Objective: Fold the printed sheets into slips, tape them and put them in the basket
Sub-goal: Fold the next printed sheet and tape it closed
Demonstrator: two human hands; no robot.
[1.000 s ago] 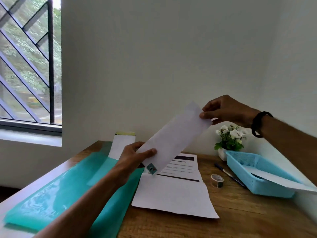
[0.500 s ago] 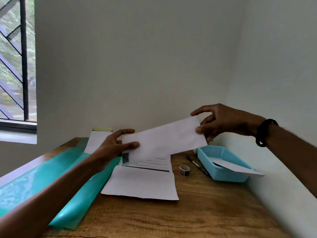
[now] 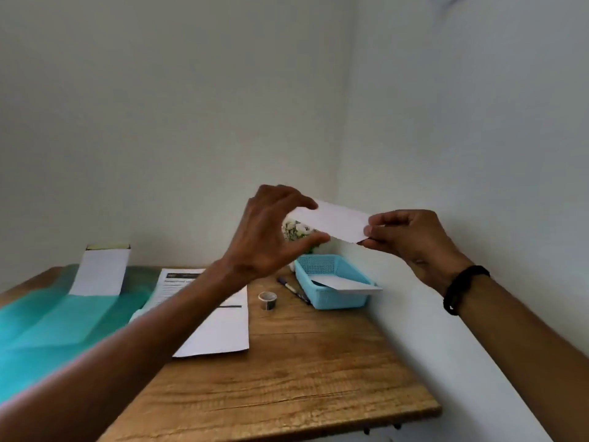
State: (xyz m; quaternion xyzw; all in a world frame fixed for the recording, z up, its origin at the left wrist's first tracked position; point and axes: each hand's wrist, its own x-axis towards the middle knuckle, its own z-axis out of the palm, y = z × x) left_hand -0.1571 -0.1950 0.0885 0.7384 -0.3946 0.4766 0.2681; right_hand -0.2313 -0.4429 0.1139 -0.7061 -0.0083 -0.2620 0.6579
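Head view: wooden table w/ visible grain, pushed into a corner of plain pale walls; rt wall meets table's rt edge. Glossy teal plastic sheet covers table at 9 o'clock, blurred; white folded paper lies on it toward 10 o'clock. Printed sheet, flat, white, black header + lines, sits mid-table, partly under the left forearm. Small clear tape roll stands just rt of sheet; dark pen between roll and basket. Basket, light-blue perforated plastic, rectangular, at 2 o'clock against the wall; one white slip rests in it, overhanging the rt rim. Small white-flowered plant behind basket. Held slip, long white strip, is in the air above the basket; left hand pinches its left end, thumb below, fingers above; right hand pinches its rt end; black band on rt wrist.
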